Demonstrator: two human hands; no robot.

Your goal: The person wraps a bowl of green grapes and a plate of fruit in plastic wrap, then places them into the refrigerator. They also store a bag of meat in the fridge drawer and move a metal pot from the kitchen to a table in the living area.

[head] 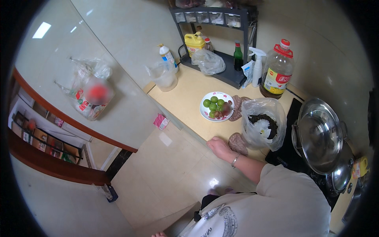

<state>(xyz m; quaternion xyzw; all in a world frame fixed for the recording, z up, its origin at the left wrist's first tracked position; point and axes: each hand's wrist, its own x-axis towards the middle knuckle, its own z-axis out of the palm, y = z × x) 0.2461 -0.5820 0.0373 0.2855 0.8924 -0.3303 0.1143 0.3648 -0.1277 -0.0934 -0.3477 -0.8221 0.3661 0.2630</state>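
Note:
My right hand (218,147), with a bracelet at the wrist, rests at the front edge of the pale countertop (189,114); its fingers curl down and any grip is unclear. Beside it lies a crumpled brown item (237,143). Behind it, a clear plastic bag (248,133) stands upright and open, with dark matter and white crumpled pieces inside. A white patterned plate (207,116) holds round green fruits (213,107) and reddish ones. A second brown crumpled item (236,114) lies between plate and bag. Only fingertips of my left hand (160,234) show at the bottom edge.
At right, a large steel pan (319,133) stands on the black cooktop (291,118). A big oil bottle (276,71), a white spray bottle (257,69) and a dark rack (217,71) line the wall. A plastic tub (165,81) stands at the counter's left end.

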